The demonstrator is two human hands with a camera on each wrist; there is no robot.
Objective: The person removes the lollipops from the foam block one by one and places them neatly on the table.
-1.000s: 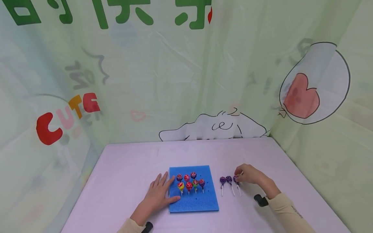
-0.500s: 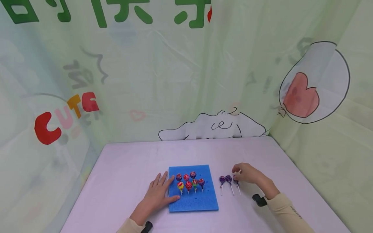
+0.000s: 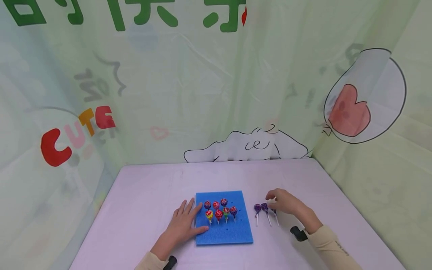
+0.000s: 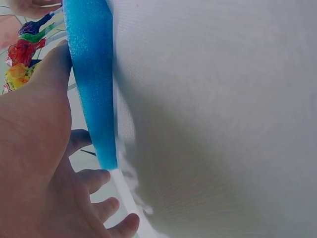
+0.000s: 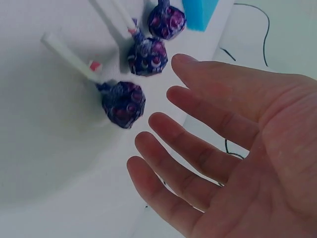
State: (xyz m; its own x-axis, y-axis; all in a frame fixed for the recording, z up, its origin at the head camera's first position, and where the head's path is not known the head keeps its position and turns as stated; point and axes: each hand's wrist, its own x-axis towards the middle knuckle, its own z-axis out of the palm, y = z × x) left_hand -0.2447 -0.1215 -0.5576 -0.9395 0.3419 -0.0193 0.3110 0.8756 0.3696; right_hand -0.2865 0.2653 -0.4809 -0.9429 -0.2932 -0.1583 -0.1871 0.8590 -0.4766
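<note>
Resting the spread left hand point(image 3: 181, 224) on the left edge of the blue foam board point(image 3: 224, 236); holding the relaxed, uncurled right hand point(image 3: 287, 201) just beside three purple lollipops point(image 3: 264, 206) lying farther right. Having seven wrapped lollipops point(image 3: 218, 214) standing upright in the board.

Right grip point(image 5: 230, 144) loosely outstretched just beside three purple-wrapped lollipops point(image 5: 147, 57); blue foam point(image 5: 199, 12) corner at top.
</note>
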